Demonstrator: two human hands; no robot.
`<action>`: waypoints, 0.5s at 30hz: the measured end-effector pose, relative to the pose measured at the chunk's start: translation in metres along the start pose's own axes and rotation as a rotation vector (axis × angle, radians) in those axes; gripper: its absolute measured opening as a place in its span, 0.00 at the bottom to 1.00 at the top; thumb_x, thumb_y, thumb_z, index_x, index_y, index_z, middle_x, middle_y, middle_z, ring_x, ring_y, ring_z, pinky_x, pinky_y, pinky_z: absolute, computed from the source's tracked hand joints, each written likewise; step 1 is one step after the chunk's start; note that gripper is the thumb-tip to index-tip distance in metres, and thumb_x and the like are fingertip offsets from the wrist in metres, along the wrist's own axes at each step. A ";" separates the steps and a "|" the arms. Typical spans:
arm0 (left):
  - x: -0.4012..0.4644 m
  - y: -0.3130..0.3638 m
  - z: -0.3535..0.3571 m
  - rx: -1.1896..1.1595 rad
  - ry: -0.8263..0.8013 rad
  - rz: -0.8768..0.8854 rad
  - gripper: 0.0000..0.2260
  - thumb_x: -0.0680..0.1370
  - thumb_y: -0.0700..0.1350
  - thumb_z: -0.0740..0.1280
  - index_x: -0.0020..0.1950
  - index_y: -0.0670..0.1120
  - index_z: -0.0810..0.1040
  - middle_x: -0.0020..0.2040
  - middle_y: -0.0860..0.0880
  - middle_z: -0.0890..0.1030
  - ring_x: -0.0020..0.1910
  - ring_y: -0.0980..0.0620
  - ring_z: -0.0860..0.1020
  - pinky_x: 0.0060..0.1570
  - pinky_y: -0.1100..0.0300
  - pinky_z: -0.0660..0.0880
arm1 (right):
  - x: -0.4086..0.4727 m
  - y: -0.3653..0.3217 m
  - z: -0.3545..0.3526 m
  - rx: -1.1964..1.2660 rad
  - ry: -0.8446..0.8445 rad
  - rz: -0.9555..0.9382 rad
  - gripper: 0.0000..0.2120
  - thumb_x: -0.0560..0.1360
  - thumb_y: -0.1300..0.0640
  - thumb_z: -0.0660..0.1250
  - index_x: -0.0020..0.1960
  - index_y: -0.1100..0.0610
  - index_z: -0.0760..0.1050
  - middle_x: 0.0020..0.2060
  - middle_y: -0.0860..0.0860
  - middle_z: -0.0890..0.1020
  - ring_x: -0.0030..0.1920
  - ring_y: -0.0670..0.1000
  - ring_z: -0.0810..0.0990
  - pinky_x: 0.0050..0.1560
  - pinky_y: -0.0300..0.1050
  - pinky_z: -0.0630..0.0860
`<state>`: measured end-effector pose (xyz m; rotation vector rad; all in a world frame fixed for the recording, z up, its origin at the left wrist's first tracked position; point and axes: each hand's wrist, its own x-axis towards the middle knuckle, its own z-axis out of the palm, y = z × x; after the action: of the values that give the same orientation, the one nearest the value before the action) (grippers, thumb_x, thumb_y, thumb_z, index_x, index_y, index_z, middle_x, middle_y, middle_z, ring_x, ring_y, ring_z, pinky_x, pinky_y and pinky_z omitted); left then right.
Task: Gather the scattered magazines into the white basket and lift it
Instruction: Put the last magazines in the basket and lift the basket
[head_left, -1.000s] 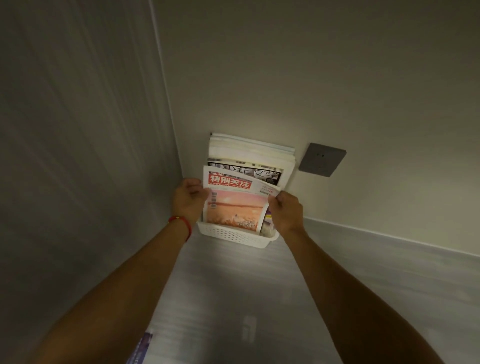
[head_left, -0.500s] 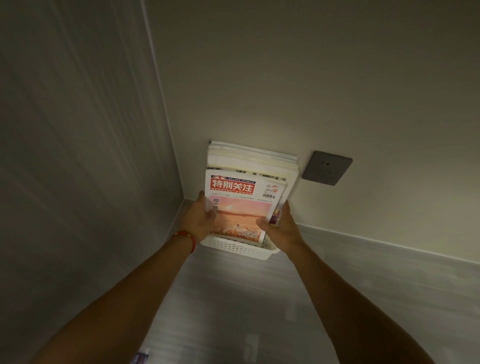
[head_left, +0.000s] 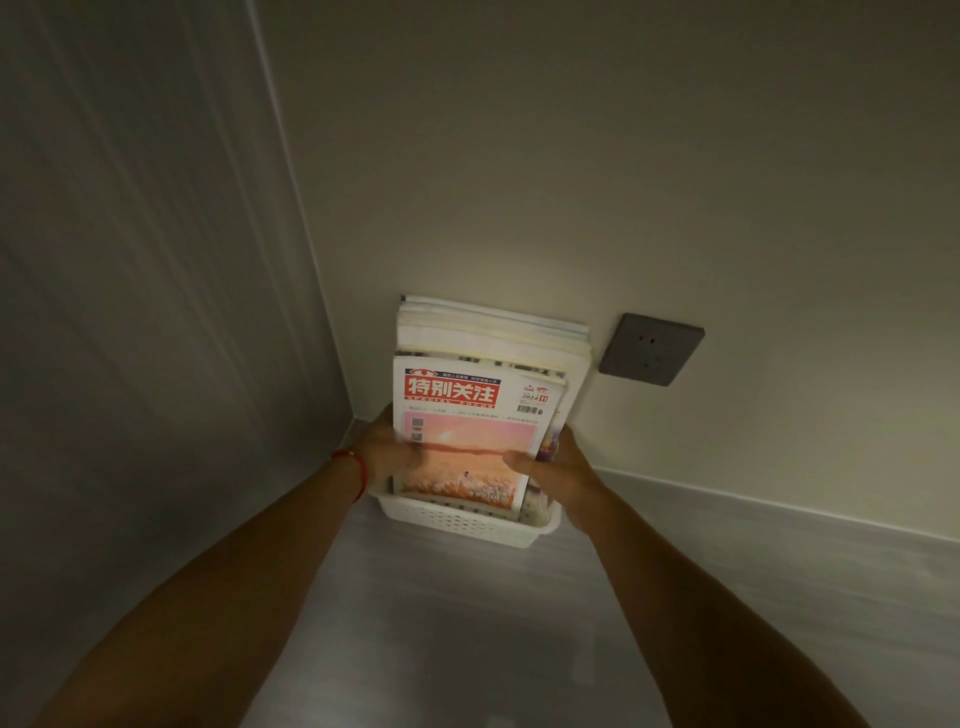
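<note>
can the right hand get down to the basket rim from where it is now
Probably yes. The right hand already holds the right edge of the front magazine just above the white basket, and the basket's right rim below it looks uncovered. The wall socket sits higher, out of the way.

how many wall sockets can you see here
1. The grey wall socket sits on the back wall, just right of the magazines standing in the white basket. The magazines may hide others.

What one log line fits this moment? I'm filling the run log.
step: seating front magazine | white basket: on floor | left hand, right hand: gripping magazine | lift: not begun
</note>
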<state>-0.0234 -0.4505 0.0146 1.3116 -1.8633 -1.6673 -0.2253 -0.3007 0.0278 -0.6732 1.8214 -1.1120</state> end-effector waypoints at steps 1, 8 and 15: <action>0.002 0.000 -0.001 -0.020 -0.002 -0.017 0.27 0.67 0.25 0.69 0.49 0.58 0.76 0.49 0.54 0.81 0.57 0.47 0.77 0.51 0.49 0.79 | 0.003 0.000 0.001 0.023 0.011 0.024 0.35 0.69 0.60 0.78 0.70 0.49 0.64 0.64 0.50 0.78 0.63 0.56 0.78 0.61 0.63 0.77; -0.006 -0.009 0.005 -0.172 -0.019 -0.070 0.22 0.71 0.29 0.70 0.52 0.57 0.79 0.53 0.50 0.83 0.58 0.45 0.78 0.55 0.46 0.79 | 0.002 0.013 0.005 0.130 0.056 -0.009 0.38 0.67 0.60 0.79 0.70 0.49 0.63 0.62 0.49 0.78 0.60 0.52 0.78 0.61 0.59 0.77; -0.063 -0.017 0.025 -0.317 0.045 -0.035 0.21 0.75 0.35 0.69 0.65 0.53 0.76 0.59 0.48 0.82 0.58 0.46 0.80 0.42 0.58 0.82 | -0.027 0.025 0.002 0.122 -0.022 -0.041 0.36 0.68 0.60 0.79 0.69 0.48 0.66 0.61 0.48 0.80 0.60 0.51 0.79 0.57 0.52 0.80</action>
<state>-0.0021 -0.3842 0.0130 1.2416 -1.4827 -1.8427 -0.2115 -0.2692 0.0161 -0.6506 1.7126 -1.2274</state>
